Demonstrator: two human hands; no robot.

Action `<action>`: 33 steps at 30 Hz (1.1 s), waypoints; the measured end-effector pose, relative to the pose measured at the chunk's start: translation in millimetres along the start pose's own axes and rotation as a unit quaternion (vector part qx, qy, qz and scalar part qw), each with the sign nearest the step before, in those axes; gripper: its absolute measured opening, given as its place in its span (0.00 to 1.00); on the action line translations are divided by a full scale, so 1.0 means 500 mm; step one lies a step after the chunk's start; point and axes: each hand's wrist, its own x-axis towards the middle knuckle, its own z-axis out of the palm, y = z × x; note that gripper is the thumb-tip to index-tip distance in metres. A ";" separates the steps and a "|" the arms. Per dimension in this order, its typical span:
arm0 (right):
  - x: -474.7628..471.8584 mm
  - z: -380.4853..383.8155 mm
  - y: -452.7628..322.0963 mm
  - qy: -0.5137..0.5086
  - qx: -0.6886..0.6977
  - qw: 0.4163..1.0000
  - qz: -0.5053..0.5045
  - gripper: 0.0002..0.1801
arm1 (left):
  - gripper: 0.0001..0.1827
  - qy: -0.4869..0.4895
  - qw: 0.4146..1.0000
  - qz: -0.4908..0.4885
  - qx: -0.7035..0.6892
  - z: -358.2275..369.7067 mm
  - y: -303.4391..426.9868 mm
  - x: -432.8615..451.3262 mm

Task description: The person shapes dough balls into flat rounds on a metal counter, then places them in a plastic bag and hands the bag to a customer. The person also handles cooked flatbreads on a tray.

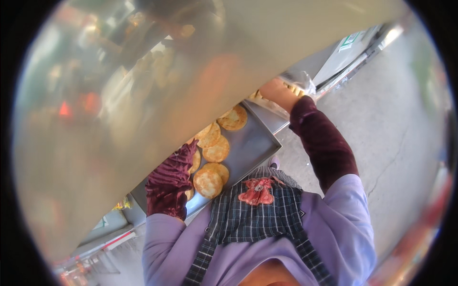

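My right hand (277, 92) is over a clear plastic bag (302, 81) holding pale yellow food pieces. A blurred translucent sheet (250, 43) hides its fingertips, so I cannot tell whether it grips anything. My left hand is out of view behind that sheet; only its maroon sleeve cover (168, 182) shows, above the left part of a metal tray (247, 144). Several round browned flatbreads lie on the tray, some overlapping. One flatbread (233, 118) is near the far edge, another (215, 149) in the middle, and a paler one (207, 183) close to my body.
A metal counter surface (266, 116) continues beyond the tray, towards a grey panel (340, 53) at upper right. Concrete floor (386, 143) stretches to my right. My checked apron (257, 221) comes close to the tray's near edge. The blurred sheet covers the upper left of the view.
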 end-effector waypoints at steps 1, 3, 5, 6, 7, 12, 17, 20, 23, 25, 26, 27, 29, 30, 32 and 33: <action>-0.010 -0.023 -0.041 0.054 0.020 0.998 -0.012 0.12 | 0.17 0.004 1.000 0.000 0.011 -0.011 -0.001 -0.002; -0.081 -0.063 -0.095 0.170 0.042 0.985 0.002 0.10 | 0.17 -0.016 1.000 -0.021 0.001 0.000 -0.024 0.029; -0.132 -0.070 -0.207 0.092 0.326 0.941 0.009 0.07 | 0.17 -0.005 1.000 -0.027 0.008 -0.020 -0.015 0.009; -0.165 -0.021 -0.220 -0.004 0.465 0.878 0.118 0.10 | 0.17 -0.025 0.999 -0.020 0.009 -0.007 -0.031 0.023; -0.184 0.049 -0.224 -0.095 0.591 0.773 0.212 0.14 | 0.17 -0.039 0.999 -0.013 0.018 0.004 -0.030 0.030; -0.103 0.310 -0.213 0.166 0.689 0.456 0.539 0.21 | 0.17 -0.036 0.999 -0.021 -0.013 0.000 -0.041 0.026; -0.083 0.280 -0.244 0.168 0.570 0.686 0.420 0.19 | 0.17 -0.003 0.999 -0.049 -0.005 0.004 -0.020 0.019; -0.167 0.141 -0.273 0.165 0.445 0.828 0.298 0.16 | 0.20 0.015 0.998 -0.068 -0.010 0.008 -0.018 0.014; -0.251 -0.030 -0.260 0.254 0.445 0.831 0.216 0.12 | 0.22 0.018 0.997 -0.071 0.016 0.019 -0.019 0.025; -0.257 -0.102 -0.223 0.321 0.380 0.837 0.229 0.10 | 0.23 0.020 0.997 -0.041 0.059 0.029 -0.017 0.050; -0.242 -0.114 -0.193 0.324 0.353 0.848 0.226 0.10 | 0.23 0.023 0.996 -0.027 0.086 0.035 -0.012 0.065; -0.219 -0.124 -0.157 0.327 0.324 0.859 0.224 0.09 | 0.23 0.023 0.992 -0.015 0.124 0.052 -0.007 0.102; -0.189 -0.141 -0.113 0.337 0.330 0.854 0.221 0.11 | 0.24 -0.009 0.982 0.084 0.169 0.120 0.011 0.138; -0.172 -0.137 -0.089 0.342 0.365 0.837 0.221 0.13 | 0.24 -0.043 0.969 0.169 0.175 0.163 0.016 0.154; -0.140 -0.097 -0.038 0.357 0.573 0.701 0.230 0.15 | 0.25 -0.117 0.968 0.126 0.180 0.251 0.070 0.109; -0.127 -0.085 -0.031 0.352 0.633 0.650 0.230 0.15 | 0.24 -0.131 0.956 0.149 0.216 0.271 0.077 0.092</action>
